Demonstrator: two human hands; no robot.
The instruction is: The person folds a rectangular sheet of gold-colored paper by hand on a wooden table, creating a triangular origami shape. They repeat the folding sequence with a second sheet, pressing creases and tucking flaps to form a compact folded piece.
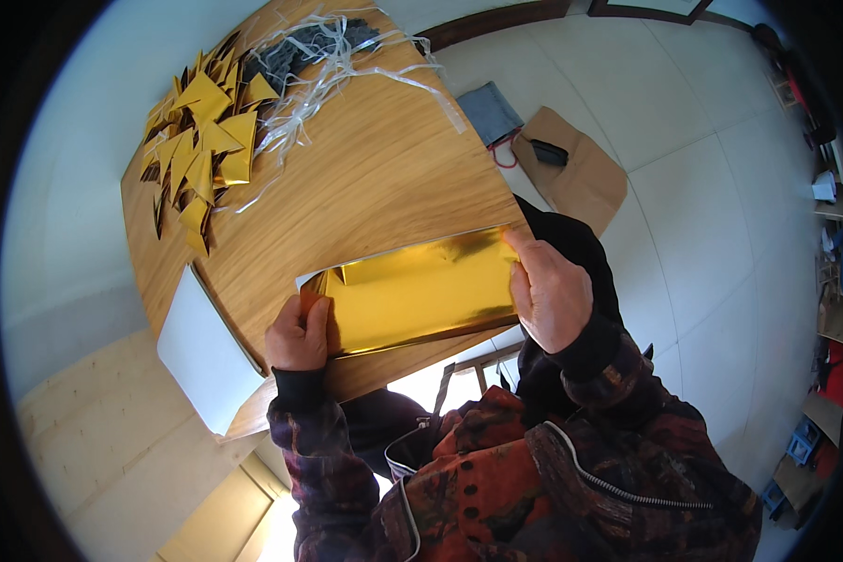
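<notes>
Patterned jacket (pixel 628 454) nearest, left hand (pixel 298 334) and right hand (pixel 553 290) clamp fingers on opposite ends of a gold foil sheet (pixel 421 298), probably light, slick, easily creased and best held there, over the near edge of the wooden table (pixel 375 183).

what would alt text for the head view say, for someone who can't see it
A person's left hand and right hand hold shiny gold paper by its ends at the near edge of a wooden table. Folded gold pieces and pale strips lie farther back.
</notes>
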